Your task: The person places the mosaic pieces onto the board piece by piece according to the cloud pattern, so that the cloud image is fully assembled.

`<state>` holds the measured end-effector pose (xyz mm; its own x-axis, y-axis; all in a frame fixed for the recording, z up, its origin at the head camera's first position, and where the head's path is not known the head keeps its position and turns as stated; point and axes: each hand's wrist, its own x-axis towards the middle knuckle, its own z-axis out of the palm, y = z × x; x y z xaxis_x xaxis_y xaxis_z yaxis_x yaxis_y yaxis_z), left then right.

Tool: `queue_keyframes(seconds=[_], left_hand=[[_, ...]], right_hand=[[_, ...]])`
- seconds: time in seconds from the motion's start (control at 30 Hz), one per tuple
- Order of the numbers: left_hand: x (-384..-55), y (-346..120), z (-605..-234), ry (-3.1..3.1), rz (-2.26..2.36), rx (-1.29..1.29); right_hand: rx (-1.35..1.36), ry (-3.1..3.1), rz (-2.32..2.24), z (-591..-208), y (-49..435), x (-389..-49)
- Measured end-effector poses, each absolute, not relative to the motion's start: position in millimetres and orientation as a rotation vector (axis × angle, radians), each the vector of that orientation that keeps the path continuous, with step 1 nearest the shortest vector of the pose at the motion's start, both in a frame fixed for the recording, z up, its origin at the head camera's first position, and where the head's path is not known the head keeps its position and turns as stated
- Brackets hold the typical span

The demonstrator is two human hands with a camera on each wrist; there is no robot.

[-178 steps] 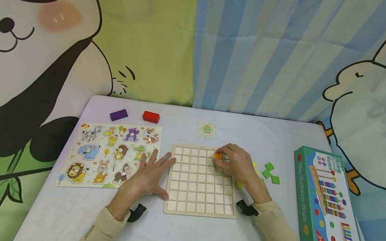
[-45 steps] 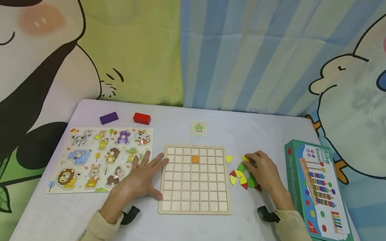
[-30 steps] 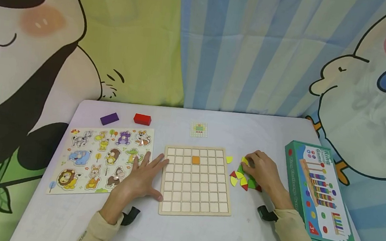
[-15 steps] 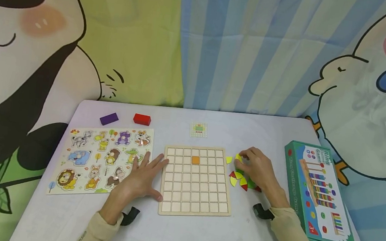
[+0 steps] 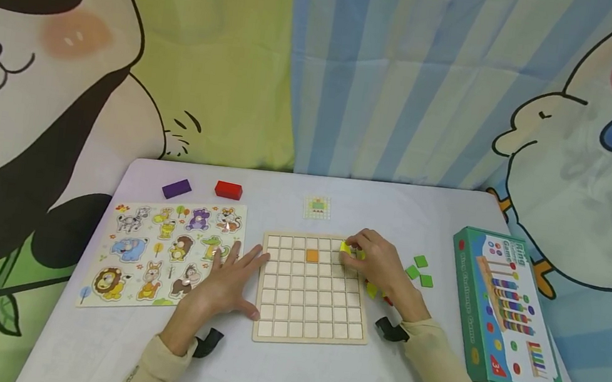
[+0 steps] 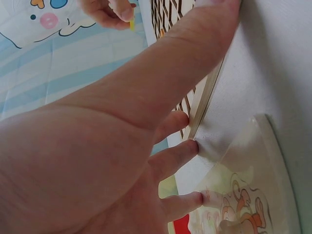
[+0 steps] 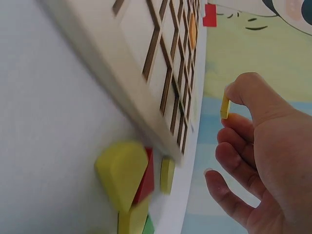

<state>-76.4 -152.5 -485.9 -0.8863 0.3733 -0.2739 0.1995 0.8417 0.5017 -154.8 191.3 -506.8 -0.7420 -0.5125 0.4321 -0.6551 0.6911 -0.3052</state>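
My right hand [image 5: 380, 262] pinches a small yellow tile [image 7: 225, 105] between thumb and forefinger, over the upper right of the wooden grid board [image 5: 297, 343]. One orange square tile [image 5: 312, 255] sits in a cell of the board's second row. With fingers spread, my left hand [image 5: 227, 283] rests at the board's left edge, its thumb and a fingertip right at the rim. Its other fingertips reach onto the animal puzzle board [image 5: 95, 299]. Loose yellow tiles [image 7: 122, 173] and a red tile [image 7: 145, 178] lie beside the board, partly hidden in the head view by my right hand.
Several green square tiles [image 5: 421, 261] lie right of my right hand. A small pattern card [image 5: 318, 207] is behind the grid board. At the back left stand a purple block [image 5: 176, 189] and a red block [image 5: 228, 190]. A green game box [image 5: 513, 315] lies on the right.
The orange tile my right hand held earlier now lies in the grid. That hand went to the loose tiles, took a yellow one and moved left over the board. The left hand stayed.
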Motion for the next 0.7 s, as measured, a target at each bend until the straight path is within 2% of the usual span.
queue_keyframes(seconds=[0.37, 0.7], left_hand=[[-76, -152, -486, 2.655, 0.678, 0.427], [-76, -152, -485, 2.665, 0.684, 0.429]], right_hand=[[0.977, -2.676, 0.614, -512, 163, -156], [1.011, -2.749, 0.570, -516, 157, -153]])
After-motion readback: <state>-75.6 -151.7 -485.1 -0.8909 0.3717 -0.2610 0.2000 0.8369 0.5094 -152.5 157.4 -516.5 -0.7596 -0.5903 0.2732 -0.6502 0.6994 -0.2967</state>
